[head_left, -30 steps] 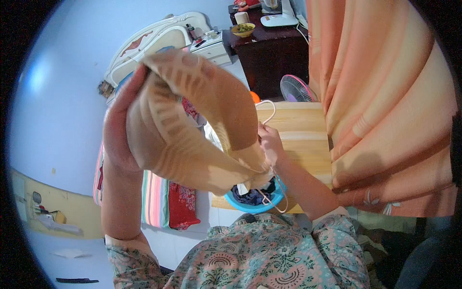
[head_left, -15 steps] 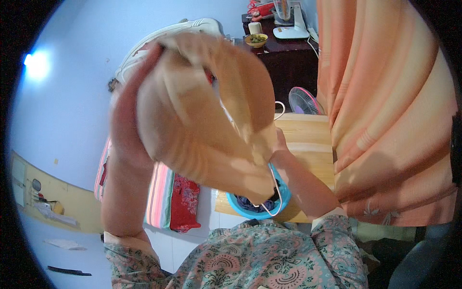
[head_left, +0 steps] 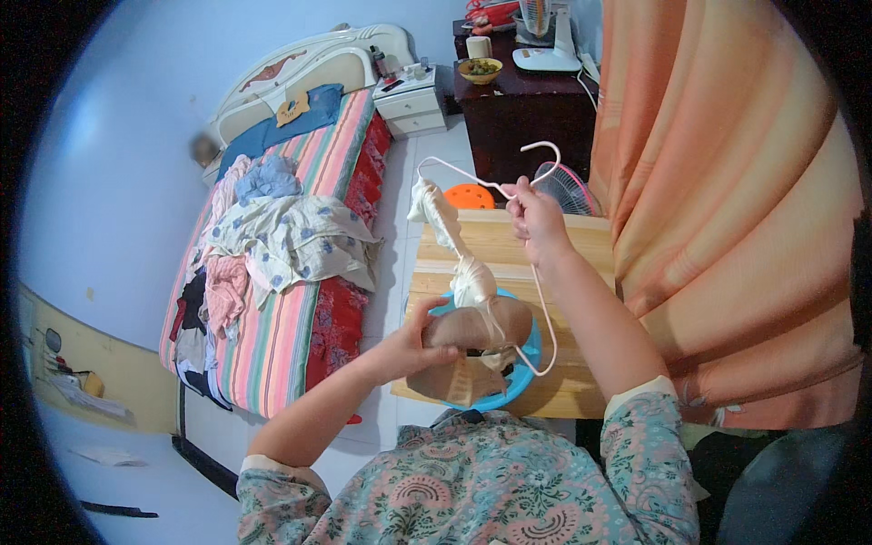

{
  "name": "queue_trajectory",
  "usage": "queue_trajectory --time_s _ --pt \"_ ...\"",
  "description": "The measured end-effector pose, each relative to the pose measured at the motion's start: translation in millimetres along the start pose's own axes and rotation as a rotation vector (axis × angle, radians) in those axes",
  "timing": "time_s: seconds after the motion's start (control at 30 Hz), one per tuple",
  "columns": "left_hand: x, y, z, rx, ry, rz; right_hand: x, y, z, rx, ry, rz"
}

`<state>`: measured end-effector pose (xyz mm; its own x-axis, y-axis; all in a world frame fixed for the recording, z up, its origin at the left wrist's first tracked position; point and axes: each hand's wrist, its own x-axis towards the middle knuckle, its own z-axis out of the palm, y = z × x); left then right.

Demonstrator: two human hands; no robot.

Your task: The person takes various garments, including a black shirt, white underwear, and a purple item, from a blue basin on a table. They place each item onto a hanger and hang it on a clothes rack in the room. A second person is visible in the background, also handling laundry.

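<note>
My right hand (head_left: 538,218) is closed round the neck of a pale pink wire hanger (head_left: 546,313), with its hook pointing up and away. From the hanger's left side hangs a beige bra (head_left: 472,283), its cream strap part twisted down toward the cups. Lower down, my left hand (head_left: 425,350) grips one rounded cup, thumb on top. Beneath the bra a light blue basin (head_left: 530,363) sits on the wooden table; the bra covers much of its inside.
A bed (head_left: 272,354) with rumpled clothes stands at the left. An orange curtain (head_left: 727,227) hangs close on the right. Beyond the wooden table (head_left: 581,250) are an orange stool (head_left: 469,195), a fan (head_left: 568,189) and a dark cabinet (head_left: 509,118).
The bra, blurred and raised across the view before, is now lower, over the basin. My left hand has come down with it, and my right hand with the hanger shows plainly.
</note>
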<state>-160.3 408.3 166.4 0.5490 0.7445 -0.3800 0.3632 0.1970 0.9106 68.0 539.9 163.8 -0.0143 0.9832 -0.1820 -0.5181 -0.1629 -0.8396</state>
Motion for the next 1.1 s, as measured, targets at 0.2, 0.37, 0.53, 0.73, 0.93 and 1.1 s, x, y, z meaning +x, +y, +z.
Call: queue_trajectory --time_s 0.2,0.37,0.53,0.73,0.93,1.1 --pt "17.1 -45.7 0.9 -0.044 -0.19 -0.055 -7.6 -24.3 18.7 -0.156 -0.071 -0.062" --pt "55.6 -77.6 19.9 -0.168 -0.203 0.058 -17.6 -30.1 36.5 -0.218 -0.101 -0.054" --pt "48.0 -53.1 3.3 -0.191 -0.507 0.005 -10.7 -30.9 29.2 -0.271 -0.098 -0.065" --pt "51.1 -88.1 0.2 -1.253 -0.541 -0.175 -2.8 -48.7 27.8 -0.088 -0.105 -0.106" --pt "78.9 -107.1 24.7 -0.86 -0.491 -0.124 3.4 -60.9 46.5 -0.105 -0.05 -0.156" --pt "100.8 -81.1 26.9 -0.361 -0.458 0.047 2.5 -53.8 47.5 -0.182 -0.041 -0.163"
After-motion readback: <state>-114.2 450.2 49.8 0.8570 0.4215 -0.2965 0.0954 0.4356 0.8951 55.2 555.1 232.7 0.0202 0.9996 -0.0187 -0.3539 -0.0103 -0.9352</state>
